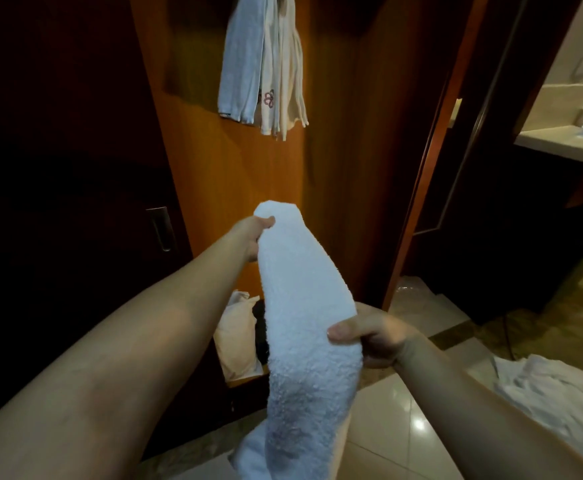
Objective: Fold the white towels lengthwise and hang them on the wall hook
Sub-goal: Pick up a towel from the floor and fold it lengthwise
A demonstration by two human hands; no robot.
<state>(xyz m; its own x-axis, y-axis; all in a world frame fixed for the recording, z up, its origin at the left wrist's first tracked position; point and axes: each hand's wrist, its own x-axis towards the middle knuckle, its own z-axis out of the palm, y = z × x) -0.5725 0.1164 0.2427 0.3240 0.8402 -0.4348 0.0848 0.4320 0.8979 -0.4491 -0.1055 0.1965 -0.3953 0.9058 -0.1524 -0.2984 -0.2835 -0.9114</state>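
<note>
A white towel [304, 306], folded into a long narrow strip, stretches from the centre of the view down to the bottom edge. My left hand [255, 237] grips its far end, arm stretched forward. My right hand [376, 336] pinches the strip's right edge near the middle, thumb on top. Higher up on the orange wooden wall panel [345, 133] hang several towels [266, 64], white and pale blue, one with a pink flower mark. The hook itself is hidden above the frame.
A crumpled white cloth [553, 393] lies on the tiled floor at the right. A pale bag [236, 337] sits on the floor below the panel. A dark door with a metal handle [161, 228] is at the left. A bathroom counter [567, 147] shows through the doorway at the right.
</note>
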